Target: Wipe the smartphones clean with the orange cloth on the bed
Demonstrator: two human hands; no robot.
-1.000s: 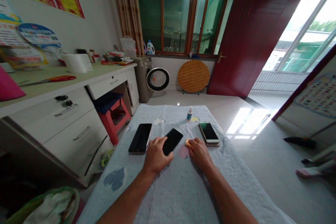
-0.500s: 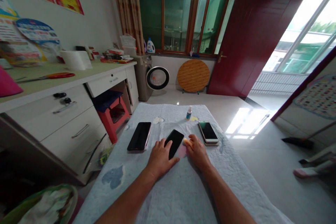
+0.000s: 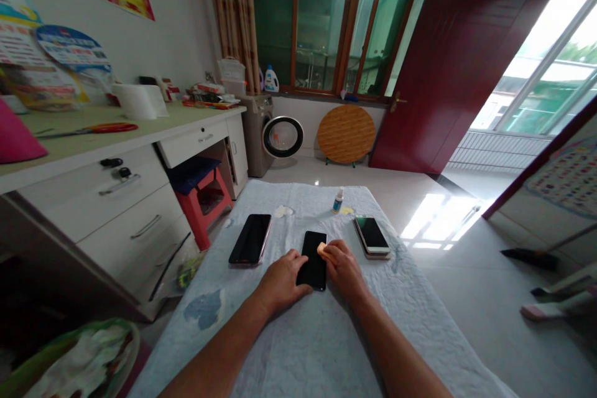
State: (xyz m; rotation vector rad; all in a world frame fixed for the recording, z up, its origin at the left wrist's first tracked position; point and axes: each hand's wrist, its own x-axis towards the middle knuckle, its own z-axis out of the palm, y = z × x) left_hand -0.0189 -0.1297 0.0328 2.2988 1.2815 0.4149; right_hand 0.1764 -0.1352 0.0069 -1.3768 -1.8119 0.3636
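A black phone (image 3: pixel 311 270) lies face up on the cloth-covered table (image 3: pixel 298 348), between my hands. My left hand (image 3: pixel 283 278) holds its left edge, thumb by the lower corner and fingers near the upper side. Pinched in my right hand (image 3: pixel 344 266) is a small orange cloth (image 3: pixel 323 250), which touches the phone's right upper part. Another dark phone (image 3: pixel 250 239) rests to the left. On the right, a white-framed phone (image 3: pixel 372 235) lies on top of another flat device. A small spray bottle (image 3: pixel 338 200) stands upright behind them.
A white desk (image 3: pixel 116 183) with drawers runs along the left, with a red stool (image 3: pixel 205 199) beside it. A green basin (image 3: pixel 133 348) holding cloth is at the lower left. Beyond the table are a washing machine (image 3: pixel 256 137) and a round wooden board (image 3: pixel 346 134).
The middle phone has turned from a tilt to nearly straight. My right hand has moved left, bringing the orange cloth onto its screen. The view has shifted slightly.
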